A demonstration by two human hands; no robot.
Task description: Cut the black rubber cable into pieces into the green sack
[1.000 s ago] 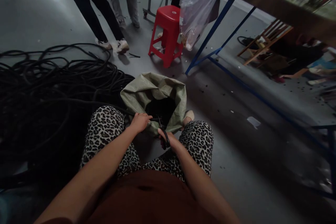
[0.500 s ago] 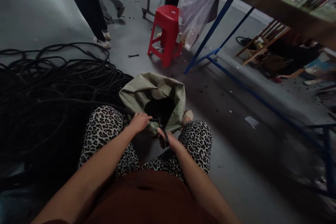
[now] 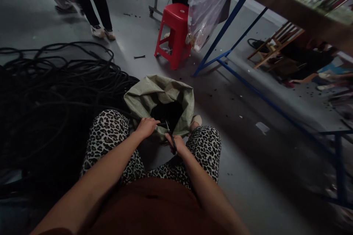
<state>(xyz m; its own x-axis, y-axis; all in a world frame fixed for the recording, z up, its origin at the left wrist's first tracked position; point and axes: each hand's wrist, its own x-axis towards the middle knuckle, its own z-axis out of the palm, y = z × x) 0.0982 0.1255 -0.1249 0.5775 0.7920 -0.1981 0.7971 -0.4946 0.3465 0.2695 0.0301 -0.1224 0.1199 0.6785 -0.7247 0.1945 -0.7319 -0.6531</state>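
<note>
Scissors sit in right hand, grip clenched round black handles, blades aimed at sack mouth. Left hand pinches thin black cord at sack rim, likely so cut pieces drop inside. Cable heap sprawls left on floor; red stool beyond; plastic bag hangs off tabletop.

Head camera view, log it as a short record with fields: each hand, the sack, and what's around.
left hand: left hand grips the near rim of the green woven sack, apparently pinching a black piece
right hand: right hand closed on black-handled scissors at the sack's mouth
sack: open on the floor between the knees, dark contents
left side: heap of black cable
beyond: red plastic stool, clear plastic bag hanging from the bench
others: a person's legs
</note>
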